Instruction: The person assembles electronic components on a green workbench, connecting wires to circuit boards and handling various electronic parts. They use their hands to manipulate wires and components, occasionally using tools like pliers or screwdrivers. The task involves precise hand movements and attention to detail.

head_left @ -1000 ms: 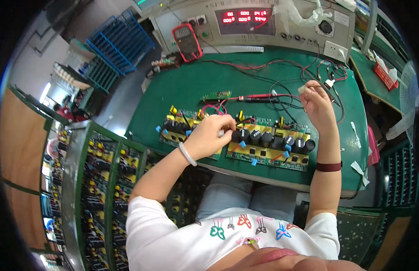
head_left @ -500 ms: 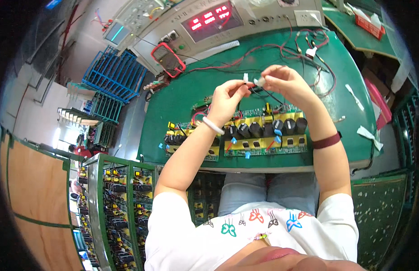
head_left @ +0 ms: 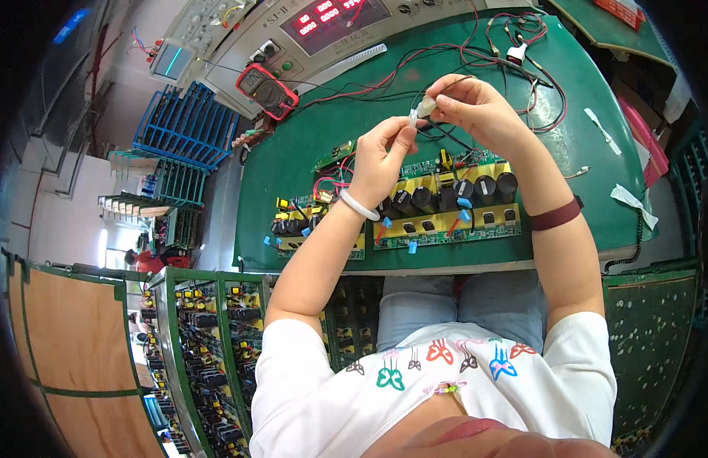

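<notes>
Head view: left hand (head_left: 382, 156) is pinching a white connector (head_left: 413, 118), right hand (head_left: 480, 113) is clamping its grip on a translucent plug (head_left: 426, 106); squaring both up is probably helping.

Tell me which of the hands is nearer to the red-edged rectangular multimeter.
Left. The left hand is nearer, down and to the right of the red-edged multimeter; the right hand is farther right, beyond the left.
</notes>
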The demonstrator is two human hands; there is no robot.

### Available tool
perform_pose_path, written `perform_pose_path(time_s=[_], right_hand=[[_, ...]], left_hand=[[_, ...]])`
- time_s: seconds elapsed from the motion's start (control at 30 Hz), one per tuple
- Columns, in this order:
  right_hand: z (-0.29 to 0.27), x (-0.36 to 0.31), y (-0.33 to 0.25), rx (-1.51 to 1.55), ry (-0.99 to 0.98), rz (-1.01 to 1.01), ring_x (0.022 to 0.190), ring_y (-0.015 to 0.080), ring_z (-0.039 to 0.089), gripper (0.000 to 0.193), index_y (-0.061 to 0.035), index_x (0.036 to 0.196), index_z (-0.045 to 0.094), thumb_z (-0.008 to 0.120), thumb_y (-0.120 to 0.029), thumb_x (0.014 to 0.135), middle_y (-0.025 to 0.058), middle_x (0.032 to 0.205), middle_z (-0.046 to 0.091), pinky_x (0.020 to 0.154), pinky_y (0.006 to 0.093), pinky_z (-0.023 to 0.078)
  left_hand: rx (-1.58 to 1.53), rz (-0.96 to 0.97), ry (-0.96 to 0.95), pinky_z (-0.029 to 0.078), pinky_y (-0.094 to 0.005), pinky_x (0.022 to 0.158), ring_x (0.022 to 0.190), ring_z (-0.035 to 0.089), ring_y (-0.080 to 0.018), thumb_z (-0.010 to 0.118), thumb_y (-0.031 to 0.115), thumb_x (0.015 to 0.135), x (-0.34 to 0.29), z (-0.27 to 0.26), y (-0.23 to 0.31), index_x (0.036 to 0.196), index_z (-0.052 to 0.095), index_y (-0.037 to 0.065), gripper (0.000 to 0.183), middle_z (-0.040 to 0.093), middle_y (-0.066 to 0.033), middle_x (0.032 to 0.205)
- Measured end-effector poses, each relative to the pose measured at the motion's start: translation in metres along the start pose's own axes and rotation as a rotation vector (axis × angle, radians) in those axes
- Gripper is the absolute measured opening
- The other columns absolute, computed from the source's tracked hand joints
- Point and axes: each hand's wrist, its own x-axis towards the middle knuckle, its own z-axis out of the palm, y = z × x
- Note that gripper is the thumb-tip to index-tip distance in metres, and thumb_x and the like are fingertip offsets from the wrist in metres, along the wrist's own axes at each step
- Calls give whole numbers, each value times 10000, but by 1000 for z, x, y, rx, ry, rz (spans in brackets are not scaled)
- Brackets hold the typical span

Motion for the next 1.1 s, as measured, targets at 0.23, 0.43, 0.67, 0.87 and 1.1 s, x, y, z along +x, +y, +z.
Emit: perform_pose_path(time_s=[0.23, 0.43, 0.67, 0.87, 1.1], right_hand=[[0, 0, 1, 39, -31, -4, 953, 140, 653, 186, -20, 1111, 660, 665, -122, 956, 65, 1029, 683, 904, 290, 543], [2, -1, 1, 14, -31, 14, 966, 140, 658, 193, -15, 1113, 669, 662, -135, 961, 65, 1044, 681, 914, 290, 544], [3, 0, 2, -5, 5, 12, 955, 140, 661, 214, -4, 1118, 668, 663, -152, 963, 70, 1057, 682, 913, 287, 545], [1, 0, 2, -53, 14, 20, 941, 139, 665, 247, 6, 1127, 663, 671, -176, 960, 79, 1050, 685, 897, 283, 554], [8, -2, -2, -6, 71, 155, 909, 126, 644, 270, 20, 1128, 647, 664, -198, 970, 72, 1020, 663, 843, 269, 549]], left_hand=[[-35, 3, -120, 353, -236, 663, 730, 421, -81, 451, 380, 1066, -1, -4, -7, 892, 534, 43, 389, 457, 18, 789], [-38, 7, -151, 346, -241, 661, 726, 407, -83, 436, 394, 1069, -1, -4, -8, 887, 518, 51, 396, 443, 21, 783], [-51, -7, -164, 353, -246, 669, 729, 411, -89, 434, 390, 1070, 0, -4, -8, 881, 516, 50, 397, 450, 22, 785], [-106, -43, -159, 358, -244, 684, 737, 416, -90, 442, 387, 1068, 2, -6, -13, 885, 522, 51, 391, 463, 22, 792], [-145, -34, -109, 365, -257, 674, 724, 425, -103, 437, 358, 1072, 3, -4, -10, 873, 526, 37, 388, 474, 6, 768]])
